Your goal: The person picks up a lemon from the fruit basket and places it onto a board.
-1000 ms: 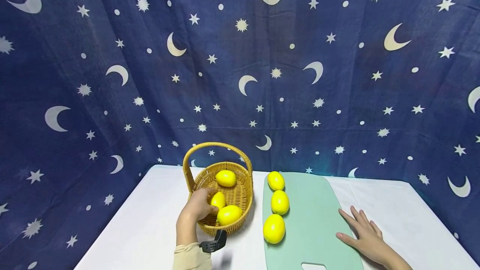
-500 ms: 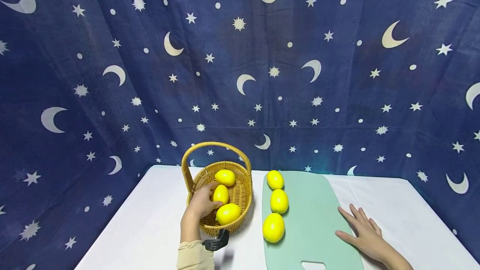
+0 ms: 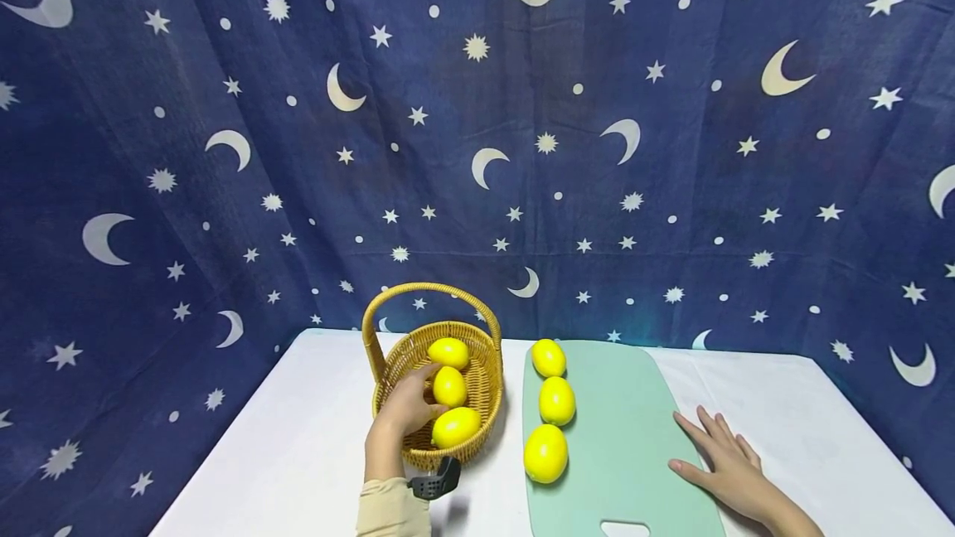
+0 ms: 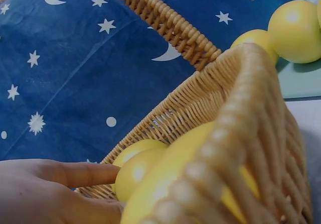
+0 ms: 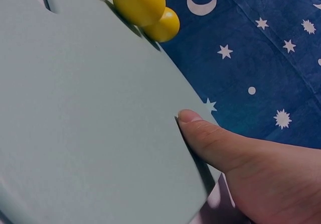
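In the head view my left hand (image 3: 405, 406) reaches into the wicker basket (image 3: 488, 429) over its left rim. A yellow lemon (image 3: 452, 387) lies in front of its spread thumb and fingers. The left wrist view shows nearly straight fingers (image 4: 93, 174) meeting the edge of a lemon (image 4: 136, 175); their undersides are hidden. Two more lemons, one behind (image 3: 448, 352) and one in front (image 3: 457, 428), sit in the basket. My right hand (image 3: 727, 466) rests with fingers spread at the right edge of the pale green cutting board (image 3: 627, 437), its thumb on the board.
Three lemons line the board's left side: far (image 3: 548, 358), middle (image 3: 556, 401) and near (image 3: 545, 454). The basket's arched handle (image 3: 433, 287) rises over it. A white cloth (image 3: 283, 454) covers the table; a dark blue star-and-moon curtain (image 3: 418, 189) hangs behind.
My left hand has moved right and slightly away inside the basket. The middle basket lemon has shifted the same way and shows more clearly of the fingers. My right hand stays put.
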{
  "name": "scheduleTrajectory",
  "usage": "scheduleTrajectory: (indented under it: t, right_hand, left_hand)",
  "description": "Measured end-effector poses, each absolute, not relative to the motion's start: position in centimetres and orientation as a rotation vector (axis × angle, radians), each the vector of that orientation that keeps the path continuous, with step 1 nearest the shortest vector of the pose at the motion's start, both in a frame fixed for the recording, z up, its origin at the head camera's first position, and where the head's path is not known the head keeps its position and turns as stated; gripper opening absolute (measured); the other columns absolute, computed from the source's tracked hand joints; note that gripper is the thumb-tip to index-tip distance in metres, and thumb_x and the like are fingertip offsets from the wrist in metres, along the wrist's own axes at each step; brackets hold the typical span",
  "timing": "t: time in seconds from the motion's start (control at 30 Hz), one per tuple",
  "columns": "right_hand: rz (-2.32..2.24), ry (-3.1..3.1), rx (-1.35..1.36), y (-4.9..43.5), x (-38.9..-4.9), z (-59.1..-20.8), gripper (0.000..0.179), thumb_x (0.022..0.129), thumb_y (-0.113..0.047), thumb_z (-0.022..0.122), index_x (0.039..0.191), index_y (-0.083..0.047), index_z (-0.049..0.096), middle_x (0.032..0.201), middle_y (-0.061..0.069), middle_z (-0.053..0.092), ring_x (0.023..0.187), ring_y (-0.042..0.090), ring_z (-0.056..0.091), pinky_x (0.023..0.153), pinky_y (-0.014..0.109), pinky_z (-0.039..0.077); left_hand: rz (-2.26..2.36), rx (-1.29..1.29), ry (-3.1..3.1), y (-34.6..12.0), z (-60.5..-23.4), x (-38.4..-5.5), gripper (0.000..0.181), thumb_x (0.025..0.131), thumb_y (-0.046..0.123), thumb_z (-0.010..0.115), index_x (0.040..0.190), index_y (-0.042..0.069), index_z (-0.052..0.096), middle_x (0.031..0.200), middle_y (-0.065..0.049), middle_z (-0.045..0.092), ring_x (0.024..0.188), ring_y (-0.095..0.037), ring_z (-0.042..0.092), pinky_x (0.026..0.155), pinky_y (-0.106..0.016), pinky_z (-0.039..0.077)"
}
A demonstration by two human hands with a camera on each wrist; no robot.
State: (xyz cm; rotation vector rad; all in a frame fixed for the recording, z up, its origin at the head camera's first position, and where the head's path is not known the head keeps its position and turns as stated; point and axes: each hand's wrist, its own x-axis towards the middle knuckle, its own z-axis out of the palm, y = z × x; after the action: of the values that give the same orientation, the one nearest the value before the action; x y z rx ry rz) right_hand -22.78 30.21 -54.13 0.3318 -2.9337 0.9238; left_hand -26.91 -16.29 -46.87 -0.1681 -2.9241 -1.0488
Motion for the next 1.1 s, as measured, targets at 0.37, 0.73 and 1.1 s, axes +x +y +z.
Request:
scheduleTrajectory:
  t: [0.37,0.73,1.1]
  right_hand:
    - [0.931,-2.949,0.317,30.20,-22.82,-54.15,0.078,0.082,-0.047,0.066,0.141,-0.004,0.040,0.147,0.039,0.016,0.136,0.059,0.002,0.098,0.074,0.002]
    - [0.938,-2.942,0.318,30.17,-22.78,-54.14,0.077,0.081,-0.047,0.067,0.141,-0.004,0.041,0.147,0.038,0.016,0.136,0.059,0.004,0.097,0.074,0.004]
    - [0.928,-2.937,0.320,30.20,-22.72,-54.08,0.077,0.081,-0.046,0.067,0.140,-0.004,0.041,0.147,0.039,0.017,0.136,0.059,0.005,0.098,0.074,0.004]
  left_hand:
    - [-1.063,-0.193,-2.877,-16.17,-47.52,-27.33,0.067,0.077,0.017,0.079,0.135,0.002,0.049,0.133,-0.021,0.052,0.123,-0.038,0.049,0.104,-0.052,0.039]
    - [-1.060,-0.210,-2.861,-15.96,-47.67,-27.69,0.069,0.077,0.023,0.079,0.134,-0.001,0.048,0.133,-0.022,0.052,0.123,-0.040,0.049,0.103,-0.053,0.040]
    - [-1.079,-0.186,-2.850,-15.82,-47.85,-27.83,0.066,0.074,0.023,0.081,0.129,0.002,0.051,0.121,-0.017,0.060,0.110,-0.035,0.058,0.094,-0.050,0.047]
